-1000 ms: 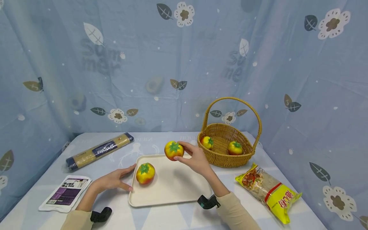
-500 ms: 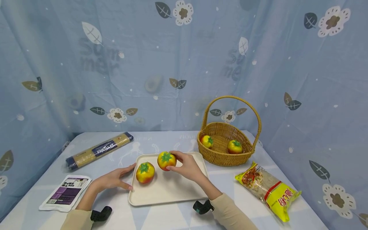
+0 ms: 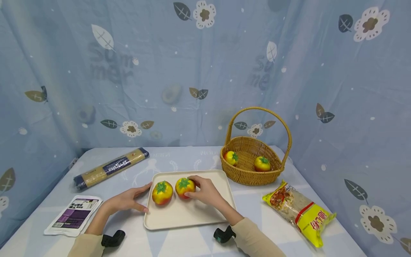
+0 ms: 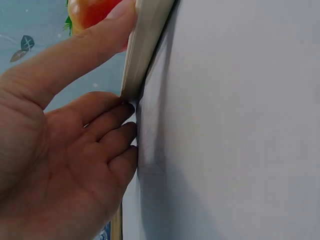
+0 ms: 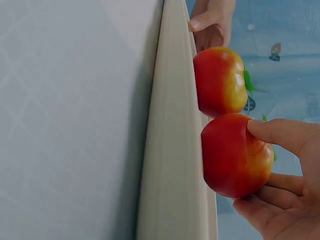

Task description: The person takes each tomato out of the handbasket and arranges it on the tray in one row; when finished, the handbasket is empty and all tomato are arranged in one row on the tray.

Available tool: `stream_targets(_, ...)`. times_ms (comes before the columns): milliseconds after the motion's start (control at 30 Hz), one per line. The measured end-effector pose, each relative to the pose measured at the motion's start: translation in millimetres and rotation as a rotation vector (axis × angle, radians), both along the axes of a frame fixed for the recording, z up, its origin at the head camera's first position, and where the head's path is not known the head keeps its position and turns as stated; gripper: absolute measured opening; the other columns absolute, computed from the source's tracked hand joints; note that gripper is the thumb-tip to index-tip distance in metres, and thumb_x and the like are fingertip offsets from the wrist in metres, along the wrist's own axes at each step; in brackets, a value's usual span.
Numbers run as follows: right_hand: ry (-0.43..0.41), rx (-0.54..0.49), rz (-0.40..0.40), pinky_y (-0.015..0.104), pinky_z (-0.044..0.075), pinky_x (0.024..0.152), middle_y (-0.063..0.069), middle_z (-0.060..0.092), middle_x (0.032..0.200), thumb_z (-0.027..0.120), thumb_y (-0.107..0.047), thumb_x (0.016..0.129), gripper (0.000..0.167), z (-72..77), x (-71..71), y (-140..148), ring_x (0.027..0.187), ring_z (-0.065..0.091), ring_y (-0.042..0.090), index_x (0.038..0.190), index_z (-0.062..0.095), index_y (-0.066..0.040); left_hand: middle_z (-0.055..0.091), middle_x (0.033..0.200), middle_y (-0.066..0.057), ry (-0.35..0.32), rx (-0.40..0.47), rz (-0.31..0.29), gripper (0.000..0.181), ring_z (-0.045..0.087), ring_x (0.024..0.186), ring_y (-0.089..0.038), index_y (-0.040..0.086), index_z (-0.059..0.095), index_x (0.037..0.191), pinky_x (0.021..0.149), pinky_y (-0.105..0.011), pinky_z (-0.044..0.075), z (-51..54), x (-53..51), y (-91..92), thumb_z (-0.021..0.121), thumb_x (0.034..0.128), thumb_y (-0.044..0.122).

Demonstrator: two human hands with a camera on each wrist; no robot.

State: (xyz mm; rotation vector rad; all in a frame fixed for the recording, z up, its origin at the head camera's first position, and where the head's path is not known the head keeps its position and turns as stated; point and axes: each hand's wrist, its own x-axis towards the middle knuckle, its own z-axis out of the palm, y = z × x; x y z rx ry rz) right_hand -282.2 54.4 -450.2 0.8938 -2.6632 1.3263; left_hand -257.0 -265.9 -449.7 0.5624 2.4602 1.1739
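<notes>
Between the thumb and fingers of my right hand (image 3: pixel 205 191) is a red-and-yellow persimmon (image 3: pixel 185 188) with a green leafy top. In the right wrist view this persimmon (image 5: pixel 235 155) sits at the tray, close beside a second persimmon (image 5: pixel 220 81). The second persimmon (image 3: pixel 162 193) rests on the left part of the cream rectangular tray (image 3: pixel 205 214). My left hand (image 3: pixel 125 200) touches the tray's left edge with thumb and fingers spread apart. In the left wrist view, the thumb of my left hand (image 4: pixel 75 165) lies against the tray rim (image 4: pixel 145 45), its other fingers loosely bent.
Behind the tray to the right stands a wicker basket (image 3: pixel 250 177) with a tall handle, holding two more persimmons. A yellow-ended noodle bag (image 3: pixel 300 214) lies at the right. At the left are a long pasta packet (image 3: pixel 110 168) and a white-and-purple pouch (image 3: pixel 73 216).
My right hand has moved left and down with the persimmon, from above the tray to beside the other persimmon on it. My left hand has stayed at the tray's edge.
</notes>
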Motion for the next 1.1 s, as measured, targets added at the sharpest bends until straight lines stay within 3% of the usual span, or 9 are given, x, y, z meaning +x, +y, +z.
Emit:
stream_targets(833, -0.024, 0.008, 0.014, 0.023, 0.049, 0.093, 0.014, 0.06, 0.13, 0.078, -0.021, 0.083, 0.058, -0.8, 0.8, -1.4, 0.118, 0.058, 0.024, 0.131, 0.057, 0.002, 0.016, 0.153, -0.031, -0.027, -0.01, 0.038, 0.102, 0.013, 0.139, -0.052, -0.003, 0.019, 0.151, 0.11, -0.065, 0.016, 2.5, 3.2, 1.6, 0.083, 0.0755, 0.022)
stream_targets(1100, -0.015, 0.003, 0.027, 0.022, 0.049, 0.093, 0.014, 0.059, 0.13, 0.077, -0.022, 0.084, 0.057, -2.1, 1.3, -2.5, 0.118, 0.058, 0.024, 0.131, 0.056, 0.003, 0.016, 0.152, -0.032, 0.012, -0.012, 0.012, 0.103, 0.013, 0.138, -0.052, -0.006, 0.02, 0.15, 0.111, -0.063, 0.014, 3.6, 2.0, 1.3, 0.084, 0.0742, 0.023)
